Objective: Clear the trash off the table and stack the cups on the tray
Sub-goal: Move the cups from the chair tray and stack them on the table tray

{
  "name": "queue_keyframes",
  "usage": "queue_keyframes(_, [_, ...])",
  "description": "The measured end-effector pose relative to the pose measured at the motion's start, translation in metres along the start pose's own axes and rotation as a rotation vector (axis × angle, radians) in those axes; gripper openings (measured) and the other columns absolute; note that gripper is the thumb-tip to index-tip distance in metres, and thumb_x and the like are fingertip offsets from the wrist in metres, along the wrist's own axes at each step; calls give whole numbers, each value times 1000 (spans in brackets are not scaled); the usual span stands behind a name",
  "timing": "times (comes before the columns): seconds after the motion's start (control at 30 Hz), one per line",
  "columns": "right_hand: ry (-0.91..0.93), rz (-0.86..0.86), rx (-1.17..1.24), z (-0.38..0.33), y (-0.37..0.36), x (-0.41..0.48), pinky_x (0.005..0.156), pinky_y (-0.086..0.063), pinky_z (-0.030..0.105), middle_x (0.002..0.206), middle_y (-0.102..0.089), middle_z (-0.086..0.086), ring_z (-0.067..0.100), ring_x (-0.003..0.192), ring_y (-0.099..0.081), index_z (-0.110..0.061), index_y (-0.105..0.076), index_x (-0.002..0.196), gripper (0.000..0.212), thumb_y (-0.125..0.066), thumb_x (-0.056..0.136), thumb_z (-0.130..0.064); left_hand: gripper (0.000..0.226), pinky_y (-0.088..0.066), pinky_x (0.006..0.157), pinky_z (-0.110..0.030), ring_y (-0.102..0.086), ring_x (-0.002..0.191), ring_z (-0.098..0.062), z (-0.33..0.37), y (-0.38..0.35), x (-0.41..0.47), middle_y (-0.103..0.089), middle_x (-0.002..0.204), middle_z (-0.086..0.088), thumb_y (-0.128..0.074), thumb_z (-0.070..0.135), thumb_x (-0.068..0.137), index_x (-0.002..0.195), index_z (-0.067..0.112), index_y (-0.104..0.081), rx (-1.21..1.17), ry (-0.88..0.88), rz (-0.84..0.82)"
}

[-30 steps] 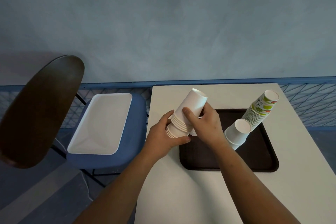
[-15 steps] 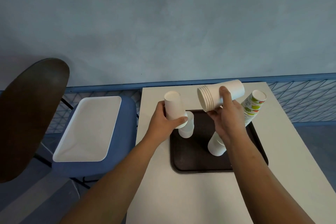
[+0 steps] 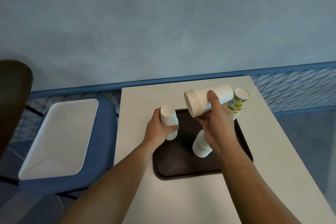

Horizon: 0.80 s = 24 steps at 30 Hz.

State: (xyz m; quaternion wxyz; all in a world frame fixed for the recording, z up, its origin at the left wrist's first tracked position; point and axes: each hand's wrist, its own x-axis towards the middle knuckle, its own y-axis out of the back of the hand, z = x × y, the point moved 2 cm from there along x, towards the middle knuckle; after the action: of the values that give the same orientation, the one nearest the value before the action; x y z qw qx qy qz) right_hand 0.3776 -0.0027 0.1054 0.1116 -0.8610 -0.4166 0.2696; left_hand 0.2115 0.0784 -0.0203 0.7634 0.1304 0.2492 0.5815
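Observation:
My left hand grips a small upside-down white paper cup over the left edge of the dark brown tray. My right hand holds a nested stack of several white cups on its side above the tray, rims pointing left. Another white cup stack stands upside down on the tray, partly hidden by my right wrist. A tall stack of printed green-and-red cups stands at the tray's far right corner.
The tray lies on a white table. To the left, a white rectangular tray rests on a blue chair seat. A dark chair back fills the far left. A blue mesh fence runs behind the table.
A second ago both hands held one stack of white cups. My left hand now holds a small cup apart on the left, and my right hand has tipped the stack sideways to the right.

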Motion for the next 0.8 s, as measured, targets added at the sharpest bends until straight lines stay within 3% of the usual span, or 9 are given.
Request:
queue_keyframes(0.27, [-8,28,-123,22,-4,22,90,-60,49,112,-74,6,22,108,-71,-14,-65,120,45,-76,87,-42,110,-50,110,-48,-53,130,-20,-28,-8,0,-52,141,10,-99,42,57,146,38,-35,64,52,-58])
queue_keyframes(0.4, [199,61,-571,33,-15,24,81,-61,40,99,-72,-6,11,93,-70,-20,-63,109,51,-74,77,-60,124,-43,116,-47,-41,143,-18,-28,12,-10,-41,155,9,-99,47,55,154,43,-25,51,43,-78])
queue_keyframes(0.47, [281,34,-777,42,-23,24,71,-54,25,98,-66,-9,7,88,-64,-21,-56,110,47,-73,82,-56,124,-40,117,-46,-36,146,-18,-29,26,-17,-34,160,5,-99,44,59,156,44,-21,50,50,-84])
queue_keyframes(0.53, [320,-8,-882,57,-28,27,65,-46,20,95,-62,-9,4,84,-61,-20,-54,109,47,-76,82,-51,126,-39,117,-44,-35,145,-17,-33,39,-26,-31,161,1,-99,43,59,157,46,-20,25,52,-85])
queue_keyframes(0.7, [312,-130,-1073,106,-32,39,92,-53,37,119,-61,-3,18,111,-57,-19,-53,126,61,-78,80,-49,124,-39,112,-37,-36,143,-14,-38,65,-43,-28,161,3,-99,46,60,155,51,-19,-17,15,-85])
queue_keyframes(0.8, [244,-170,-1116,120,-29,40,97,-52,41,125,-60,-2,20,116,-56,-19,-54,128,60,-78,81,-48,121,-37,110,-33,-37,142,-11,-36,75,-49,-29,161,6,-97,46,62,154,55,-19,-18,-17,-68])
